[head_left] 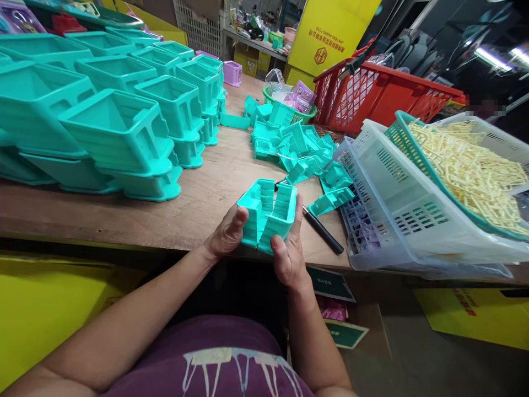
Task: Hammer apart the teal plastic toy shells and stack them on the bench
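At the near edge of the counter [198, 204], a teal plastic part [268, 212] is held between both hands, lifted slightly above the wood. The left hand [225, 234] is curled against the part's left side, thumb pressed to its face. The right hand [289, 251] is closed on the part's right side, fingers laid along the outer wall and thumb pinching the lower corner. Just right of the part, a black pen [324, 231] is lying on the counter, and beside that a smaller teal piece [330, 201]. Beyond the part, a loose heap of teal pieces [297, 149] is spread out, with a green basket [293, 107] of small packets behind the heap. Far left of the part, stacks of large teal shells [119, 127] are lined up in rows. To the right of the part, a white crate [397, 193] is tilted on the counter, and a teal basket [413, 160] filled with pale yellow sticks [467, 165] is resting on it. A red basket [380, 96] is standing behind the white crate. A yellow carton [330, 33] is seen farther back.
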`<state>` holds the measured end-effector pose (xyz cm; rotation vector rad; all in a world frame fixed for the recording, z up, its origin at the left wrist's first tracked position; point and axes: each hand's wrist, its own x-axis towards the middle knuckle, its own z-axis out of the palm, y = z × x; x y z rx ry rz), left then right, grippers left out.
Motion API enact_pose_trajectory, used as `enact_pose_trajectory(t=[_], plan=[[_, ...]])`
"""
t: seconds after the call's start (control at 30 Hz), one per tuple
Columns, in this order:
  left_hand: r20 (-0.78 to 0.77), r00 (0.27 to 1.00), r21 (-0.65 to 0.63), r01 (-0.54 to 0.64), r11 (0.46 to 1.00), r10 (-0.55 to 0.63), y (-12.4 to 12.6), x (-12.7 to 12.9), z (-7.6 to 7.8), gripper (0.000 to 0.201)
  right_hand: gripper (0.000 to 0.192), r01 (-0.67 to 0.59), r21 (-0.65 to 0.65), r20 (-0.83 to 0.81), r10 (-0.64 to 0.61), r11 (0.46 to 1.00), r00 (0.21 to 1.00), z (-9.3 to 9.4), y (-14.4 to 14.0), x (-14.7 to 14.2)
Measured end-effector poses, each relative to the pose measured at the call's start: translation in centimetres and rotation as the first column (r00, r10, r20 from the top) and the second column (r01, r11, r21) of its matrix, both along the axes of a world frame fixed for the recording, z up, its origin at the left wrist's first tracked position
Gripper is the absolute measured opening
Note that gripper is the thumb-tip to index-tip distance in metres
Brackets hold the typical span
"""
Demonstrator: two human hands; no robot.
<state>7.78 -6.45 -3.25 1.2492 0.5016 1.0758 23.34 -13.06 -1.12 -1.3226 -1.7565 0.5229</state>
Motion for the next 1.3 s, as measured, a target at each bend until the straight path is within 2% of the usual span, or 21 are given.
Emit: enact_pose_trajectory(t=[0.13, 0.23, 0.3, 0.37, 0.4, 0.47, 0.53, 0.6, 0.67, 0.77, 0.83, 0.9, 0.93, 1.0, 1.13, 1.2, 1.3], plan=[[0.047, 0.999, 0.048, -0.028, 0.998, 0.025, -0.1, 0.4, 0.2, 0.088, 0.089, 0.033, 0.082, 0.051, -0.037, 0.996, 0.998, -0.8, 0.3, -0.2], [-0.022, 0.997, 0.096, -0.069, 0.993, 0.071, -0.1, 0.4, 0.5, 0.086, 0.092, 0.091, 0.102, 0.107, -0.102, 0.991, 0.989, -1.7, 0.5, -0.4], [-0.162, 0.960, 0.204, -0.195, 0.959, 0.230, 0.0, 0.0, 0.8, 0.086, 0.092, 0.145, 0.086, 0.142, -0.156, 0.986, 0.977, -2.4, 0.7, -0.7], [-0.297, 0.863, 0.336, -0.305, 0.891, 0.408, 0.1, -0.6, 1.0, 0.082, 0.091, 0.181, 0.043, 0.189, -0.186, 0.983, 0.964, -2.8, 0.9, -1.0], [-0.347, 0.819, 0.385, -0.320, 0.865, 0.457, 0.1, -1.0, 1.1, 0.079, 0.090, 0.180, 0.019, 0.215, -0.180, 0.984, 0.960, -2.8, 1.0, -1.1], [-0.410, 0.779, 0.433, -0.292, 0.853, 0.475, 0.0, -2.0, 1.3, 0.078, 0.087, 0.139, -0.009, 0.240, -0.132, 0.990, 0.962, -2.8, 1.0, -1.1], [-0.439, 0.772, 0.444, -0.258, 0.858, 0.459, -0.2, -3.0, 1.4, 0.089, 0.087, 0.050, -0.014, 0.214, -0.046, 0.999, 0.976, -2.7, 0.8, -0.7], [-0.463, 0.764, 0.436, -0.245, 0.866, 0.450, -0.4, -4.0, 1.4, 0.102, 0.088, -0.053, -0.023, 0.142, 0.056, 0.998, 0.988, -2.6, 0.7, 0.0], [-0.504, 0.755, 0.430, -0.202, 0.880, 0.419, -0.5, -4.8, 1.5, 0.108, 0.089, -0.117, -0.016, 0.053, 0.118, 0.993, 0.992, -2.3, 1.0, 1.0], [-0.584, 0.752, 0.436, -0.027, 0.900, 0.305, -0.3, -5.8, 1.6, 0.107, 0.106, -0.144, 0.003, -0.078, 0.144, 0.990, 0.986, -1.5, 2.6, 2.2], [-0.627, 0.743, 0.446, 0.095, 0.890, 0.235, -0.1, -6.0, 1.7, 0.103, 0.119, -0.241, -0.022, -0.180, 0.233, 0.970, 0.956, -0.9, 4.0, 2.6], [-0.631, 0.731, 0.492, 0.118, 0.863, 0.260, -0.2, -5.8, 1.9, 0.104, 0.117, -0.360, -0.065, -0.292, 0.327, 0.931, 0.899, -0.5, 5.2, 2.4], [-0.614, 0.729, 0.522, 0.085, 0.848, 0.304, -0.4, -5.6, 1.9, 0.107, 0.110, -0.389, -0.076, -0.333, 0.345, 0.918, 0.878, -0.5, 5.6, 2.1], [-0.571, 0.718, 0.555, -0.021, 0.832, 0.399, -1.1, -5.0, 1.8, 0.110, 0.095, -0.368, -0.061, -0.376, 0.320, 0.928, 0.870, -0.8, 6.0, 1.4], [-0.546, 0.648, 0.505, -0.251, 0.826, 0.531, -3.1, -3.5, 1.2, 0.088, 0.085, -0.230, 0.059, -0.376, 0.235, 0.971, 0.896, -2.0, 5.5, 0.3], [-0.550, 0.625, 0.484, -0.303, 0.821, 0.555, -3.6, -3.0, 1.0, 0.082, 0.080, -0.177, 0.092, -0.357, 0.199, 0.980, 0.913, -2.2, 5.3, 0.1], [-0.569, 0.623, 0.463, -0.296, 0.835, 0.536, -3.5, -2.7, 1.0, 0.079, 0.070, -0.118, 0.122, -0.330, 0.152, 0.986, 0.932, -1.9, 5.3, 0.1]])
